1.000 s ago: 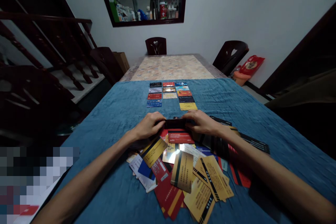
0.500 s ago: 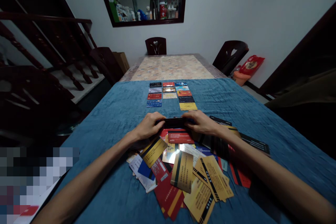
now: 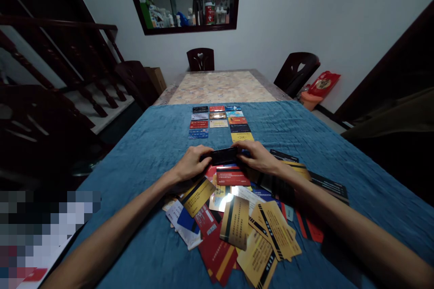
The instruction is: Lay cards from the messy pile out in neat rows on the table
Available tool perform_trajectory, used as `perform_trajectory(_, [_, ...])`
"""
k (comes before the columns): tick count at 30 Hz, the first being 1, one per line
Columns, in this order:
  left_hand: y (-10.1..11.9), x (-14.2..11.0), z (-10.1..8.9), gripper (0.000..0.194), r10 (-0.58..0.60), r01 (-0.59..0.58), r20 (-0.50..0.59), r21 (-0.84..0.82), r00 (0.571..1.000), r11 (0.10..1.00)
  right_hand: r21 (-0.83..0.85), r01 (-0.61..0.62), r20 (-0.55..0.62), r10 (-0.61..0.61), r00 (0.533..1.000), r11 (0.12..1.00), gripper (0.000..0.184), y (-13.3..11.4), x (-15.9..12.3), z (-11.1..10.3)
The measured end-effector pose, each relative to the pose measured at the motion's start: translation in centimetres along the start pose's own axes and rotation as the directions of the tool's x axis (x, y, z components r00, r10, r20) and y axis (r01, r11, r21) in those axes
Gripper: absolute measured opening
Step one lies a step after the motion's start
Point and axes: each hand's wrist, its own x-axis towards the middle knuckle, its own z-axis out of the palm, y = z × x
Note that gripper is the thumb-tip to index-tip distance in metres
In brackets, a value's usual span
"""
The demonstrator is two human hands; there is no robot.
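Observation:
Between my two hands a black card (image 3: 224, 156) is held by its short ends, just above a loose pile. My left hand (image 3: 195, 162) pinches its left end, and my right hand (image 3: 255, 156) pinches the right end. Below them lies a red card (image 3: 233, 176) with a dark stripe. Gold cards (image 3: 234, 221), yellow cards (image 3: 275, 228) and dark red cards (image 3: 217, 250) overlap nearer to me. Black cards (image 3: 327, 185) lie by my right forearm, which partly hides some. Farther off, several cards are laid out in three columns, with a yellow card (image 3: 242, 137) at the right column's near end.
A blue cloth (image 3: 152, 131) covers the near part of the table; the patterned tabletop (image 3: 220, 86) shows beyond it. Dark wooden chairs (image 3: 200, 59) stand around. A glass-shelved cabinet (image 3: 190, 31) is set in the wall. At the lower left is a blurred, pixelated patch.
The black card's right end has risen slightly, so it now tilts, and more of its face shows. My right hand has shifted a little left and up. The laid-out cards and pile look unchanged.

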Motion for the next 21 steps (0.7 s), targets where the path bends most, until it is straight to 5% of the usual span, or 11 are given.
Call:
perform_trajectory(6, [0.1, -0.1, 0.1, 0.022, 0.020, -0.020, -0.009, 0.001, 1.000, 1.000, 0.040, 0.060, -0.164, -0.053, 0.985, 0.997, 0.012, -0.5, 0.2, -0.2])
perform_trajectory(12, [0.9, -0.1, 0.2, 0.018, 0.126, -0.126, -0.088, 0.008, 0.988, 0.992, -0.106, 0.154, -0.303, -0.180, 0.936, 0.982, 0.018, -2.5, 0.1, -0.3])
perform_trajectory(21, [3.0, -0.6, 0.6, 0.017, 0.212, -0.212, -0.215, 0.022, 0.953, 0.977, -0.475, 0.283, -0.210, -0.420, 0.883, 0.833, 0.024, -4.7, -0.6, 0.6])
